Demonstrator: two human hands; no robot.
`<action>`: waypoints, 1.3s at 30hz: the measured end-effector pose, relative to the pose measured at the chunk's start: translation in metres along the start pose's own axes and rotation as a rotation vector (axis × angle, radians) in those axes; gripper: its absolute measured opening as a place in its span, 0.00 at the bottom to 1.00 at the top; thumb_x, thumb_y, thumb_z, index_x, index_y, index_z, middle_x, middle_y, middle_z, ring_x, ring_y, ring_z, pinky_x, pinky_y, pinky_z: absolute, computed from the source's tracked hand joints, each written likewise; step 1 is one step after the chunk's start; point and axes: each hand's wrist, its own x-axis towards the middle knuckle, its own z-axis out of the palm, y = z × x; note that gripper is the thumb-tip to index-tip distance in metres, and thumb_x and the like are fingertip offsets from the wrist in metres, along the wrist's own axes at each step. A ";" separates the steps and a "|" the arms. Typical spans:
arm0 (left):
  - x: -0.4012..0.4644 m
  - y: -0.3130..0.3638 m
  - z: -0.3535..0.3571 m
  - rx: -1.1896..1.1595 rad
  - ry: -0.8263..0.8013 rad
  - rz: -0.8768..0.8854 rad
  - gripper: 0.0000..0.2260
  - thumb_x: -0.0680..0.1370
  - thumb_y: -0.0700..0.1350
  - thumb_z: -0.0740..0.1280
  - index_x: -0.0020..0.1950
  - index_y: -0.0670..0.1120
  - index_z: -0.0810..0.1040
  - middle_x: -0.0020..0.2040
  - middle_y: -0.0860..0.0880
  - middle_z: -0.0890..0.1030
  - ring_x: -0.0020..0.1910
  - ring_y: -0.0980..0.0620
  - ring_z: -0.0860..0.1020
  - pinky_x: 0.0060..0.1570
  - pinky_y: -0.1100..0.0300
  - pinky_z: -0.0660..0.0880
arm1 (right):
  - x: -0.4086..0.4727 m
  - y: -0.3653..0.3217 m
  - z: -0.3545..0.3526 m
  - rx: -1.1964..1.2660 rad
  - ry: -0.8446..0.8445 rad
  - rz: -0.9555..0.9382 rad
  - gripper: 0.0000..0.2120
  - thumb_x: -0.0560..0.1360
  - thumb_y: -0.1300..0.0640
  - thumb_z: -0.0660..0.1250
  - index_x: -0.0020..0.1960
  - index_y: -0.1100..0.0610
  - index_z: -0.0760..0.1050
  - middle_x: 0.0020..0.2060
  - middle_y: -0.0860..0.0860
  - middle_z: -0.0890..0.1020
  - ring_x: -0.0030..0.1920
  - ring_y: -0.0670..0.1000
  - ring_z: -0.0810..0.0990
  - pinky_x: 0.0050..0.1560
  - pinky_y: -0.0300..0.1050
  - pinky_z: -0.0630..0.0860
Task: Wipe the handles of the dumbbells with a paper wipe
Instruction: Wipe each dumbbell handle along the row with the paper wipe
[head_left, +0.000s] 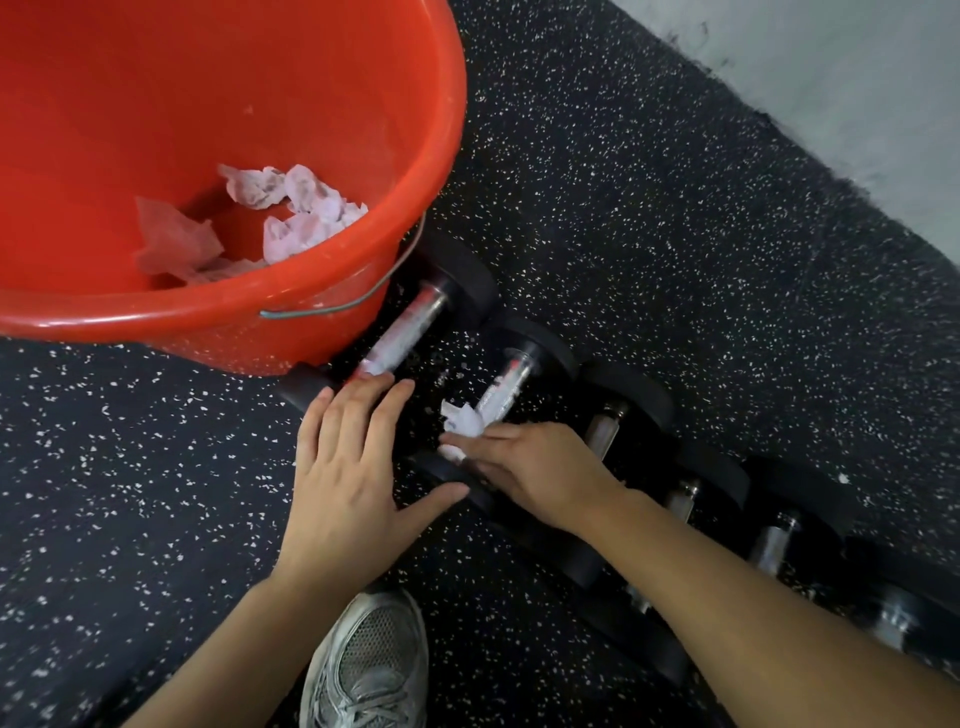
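**Wipe pressed at the near end of a dumbbell handle**

A crumpled paper wipe (464, 420) is pinched in the right hand (524, 467) against the second dumbbell's handle (506, 389). The left hand (348, 467) is laid flat, fingers spread, by the first dumbbell (405, 332), which is crowded by the red bucket (363, 130). Open speckled floor (675, 208) is left beyond the row. Used wipes (291, 208) are held in the bucket

Bucket (363, 130): glossy orange-red plastic, smooth, with a thin grey wire bail.
Used wipes (291, 208) inside it: crumpled white paper.
Paper wipe (464, 420): thin, creased white paper.
Dumbbell handles (506, 392): bright shiny metal.
Dumbbell heads (467, 280): matt black, rubber-like.
Floor (649, 208): matt black rubber with white flecks, grainy.
Shoe (371, 660): grey woven mesh.
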 end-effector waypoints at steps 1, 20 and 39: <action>0.000 0.000 0.000 -0.002 0.002 -0.001 0.43 0.75 0.71 0.66 0.78 0.41 0.68 0.75 0.42 0.72 0.77 0.41 0.69 0.83 0.46 0.50 | 0.002 0.002 -0.002 -0.012 -0.004 -0.003 0.21 0.82 0.41 0.52 0.73 0.37 0.69 0.59 0.42 0.83 0.54 0.46 0.82 0.48 0.35 0.68; 0.000 0.000 0.001 -0.019 0.007 0.002 0.42 0.75 0.70 0.67 0.78 0.42 0.68 0.74 0.43 0.72 0.77 0.42 0.69 0.82 0.45 0.51 | 0.008 0.002 -0.005 -0.017 0.005 0.037 0.21 0.82 0.40 0.54 0.74 0.39 0.69 0.60 0.44 0.83 0.55 0.48 0.83 0.51 0.47 0.80; 0.000 -0.001 0.002 -0.013 0.008 0.008 0.42 0.75 0.70 0.67 0.78 0.42 0.68 0.75 0.43 0.72 0.77 0.40 0.69 0.82 0.43 0.52 | 0.007 0.000 -0.009 -0.020 0.016 0.063 0.21 0.83 0.49 0.61 0.75 0.42 0.67 0.62 0.49 0.83 0.54 0.51 0.85 0.51 0.49 0.82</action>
